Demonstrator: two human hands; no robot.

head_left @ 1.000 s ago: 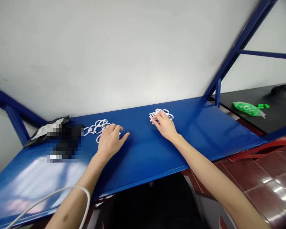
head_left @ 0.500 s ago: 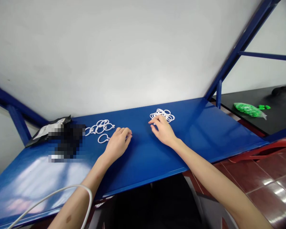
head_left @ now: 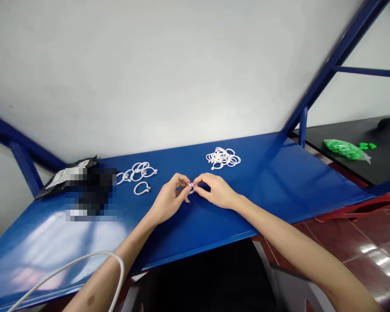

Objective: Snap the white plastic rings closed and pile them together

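White ring [head_left: 192, 191] seemingly mid-work.
Left hand [head_left: 169, 198] and right hand [head_left: 219, 190] pinch it; other rings [head_left: 222, 157] lie toward worktop [head_left: 263, 177] back edge.

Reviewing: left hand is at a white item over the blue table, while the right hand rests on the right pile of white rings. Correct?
No: the head view shows the right hand at the white item with the left hand, apart from the right pile of white rings. The rest stands.
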